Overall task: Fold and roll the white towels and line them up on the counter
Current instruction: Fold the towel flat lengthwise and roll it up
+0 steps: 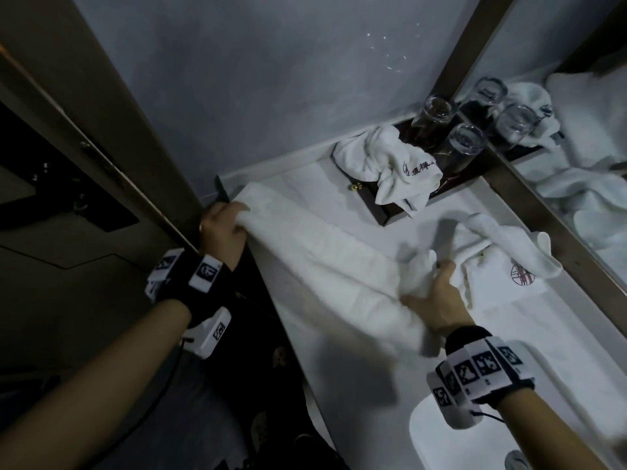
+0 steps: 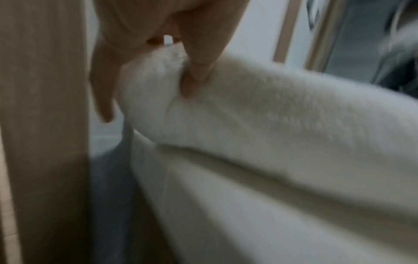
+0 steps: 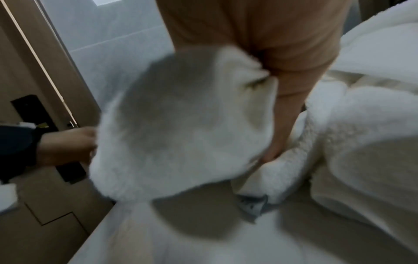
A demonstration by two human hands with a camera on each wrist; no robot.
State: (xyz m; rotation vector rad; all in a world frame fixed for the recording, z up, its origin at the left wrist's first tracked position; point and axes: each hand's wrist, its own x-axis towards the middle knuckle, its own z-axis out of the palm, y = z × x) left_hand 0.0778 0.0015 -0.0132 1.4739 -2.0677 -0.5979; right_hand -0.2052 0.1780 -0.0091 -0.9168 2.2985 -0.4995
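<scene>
A long white towel (image 1: 315, 252) stretches across the white counter (image 1: 529, 340), folded lengthwise. My left hand (image 1: 224, 225) pinches its far-left end at the counter's corner; in the left wrist view the thumb (image 2: 194, 78) presses into the towel (image 2: 271, 110). My right hand (image 1: 431, 296) grips the other end, which bunches up over the fingers in the right wrist view, where that towel (image 3: 181, 125) fills the middle. A second white towel (image 1: 502, 262) with a red round logo lies crumpled just beyond my right hand. A third towel (image 1: 390, 161) with red writing sits bunched on a dark tray.
The dark tray (image 1: 383, 212) holds two drinking glasses (image 1: 461, 147) against the mirror (image 1: 576, 137) at the back right. A basin (image 1: 437, 442) is sunk into the counter at the near right. A wooden door frame (image 1: 101, 137) stands close on the left.
</scene>
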